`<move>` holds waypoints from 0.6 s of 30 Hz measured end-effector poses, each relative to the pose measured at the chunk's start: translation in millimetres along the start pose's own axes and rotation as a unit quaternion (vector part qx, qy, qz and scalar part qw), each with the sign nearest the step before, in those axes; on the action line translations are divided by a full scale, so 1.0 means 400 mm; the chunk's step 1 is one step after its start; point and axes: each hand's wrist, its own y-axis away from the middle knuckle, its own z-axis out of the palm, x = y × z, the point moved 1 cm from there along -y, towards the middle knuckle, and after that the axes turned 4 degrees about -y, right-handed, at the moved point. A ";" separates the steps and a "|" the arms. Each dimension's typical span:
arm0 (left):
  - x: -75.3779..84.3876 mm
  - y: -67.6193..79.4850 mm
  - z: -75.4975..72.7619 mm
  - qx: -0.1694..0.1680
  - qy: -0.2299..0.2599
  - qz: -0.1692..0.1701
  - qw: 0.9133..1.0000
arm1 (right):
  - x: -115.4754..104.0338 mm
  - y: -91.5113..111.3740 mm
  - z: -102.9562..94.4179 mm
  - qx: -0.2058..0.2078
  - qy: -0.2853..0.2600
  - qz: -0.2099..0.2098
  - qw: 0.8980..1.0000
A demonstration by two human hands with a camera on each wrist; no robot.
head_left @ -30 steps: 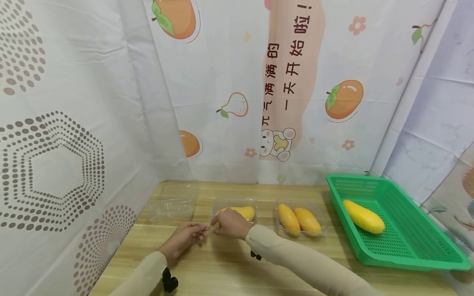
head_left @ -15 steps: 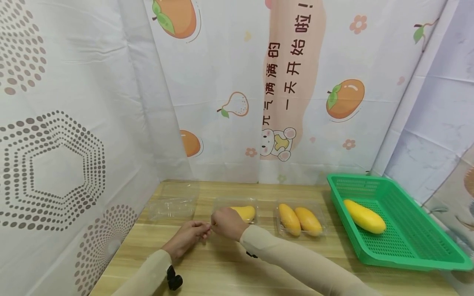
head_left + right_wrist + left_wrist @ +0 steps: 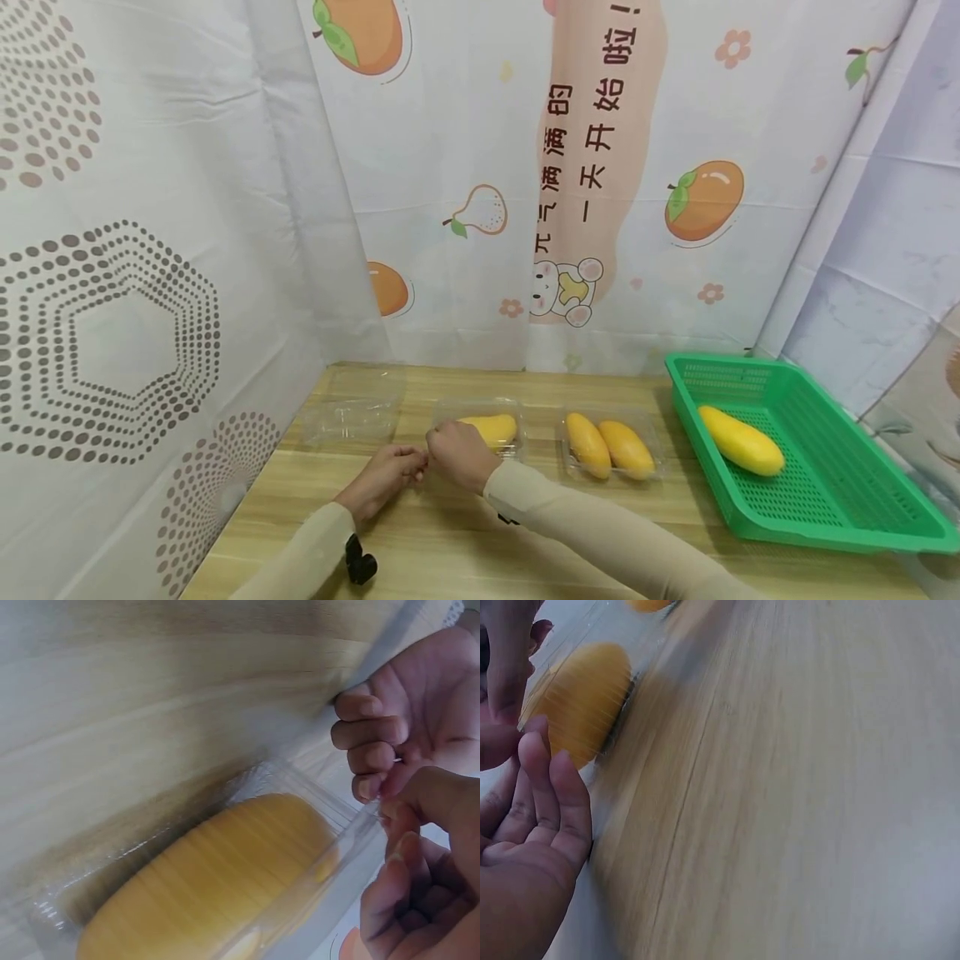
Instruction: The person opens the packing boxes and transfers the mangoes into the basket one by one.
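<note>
Only the wrist views show the fingertips at work. In the right wrist view, the right hand (image 3: 459, 454) pinches a corner of a transparent container (image 3: 510, 451) between thumb and forefinger, and the left hand (image 3: 386, 479) meets it there, other fingers curled. The left wrist view shows the left thumb and fingertip closed on that same corner. Both wrist views also bring out fine ribbed lines of plastic across the mango (image 3: 492, 430) inside, which the head view does not resolve. The head view alone takes in the green basket (image 3: 847, 540) with a yellow mango (image 3: 741, 442), and the printed curtain (image 3: 450, 125).

The right hand's knuckles cover the container's near-left part and one end of its mango in the head view. The mango's lower end is cut off in the right wrist view, and whether a second fruit lies beside it is hard to tell. The stacked plastic trays (image 3: 352, 421) at the container's 9 o'clock are faint against the tabletop (image 3: 465, 550).

Seen from the head, the mango lies at 2 o'clock from both hands, just beside the right and farther from the left. A second container (image 3: 647, 425) holding two mangoes sits at the first one's 3 o'clock, the basket beyond it.
</note>
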 end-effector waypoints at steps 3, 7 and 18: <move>0.000 -0.005 0.007 0.014 -0.004 0.000 1.000 | 0.000 0.006 0.008 0.002 0.005 -0.005 1.000; -0.001 -0.010 0.019 0.031 -0.008 0.000 0.999 | 0.002 0.016 0.016 0.006 0.020 -0.016 1.000; -0.004 -0.018 0.026 0.053 -0.020 0.002 0.998 | 0.024 0.004 -0.008 0.071 -0.108 -0.003 0.992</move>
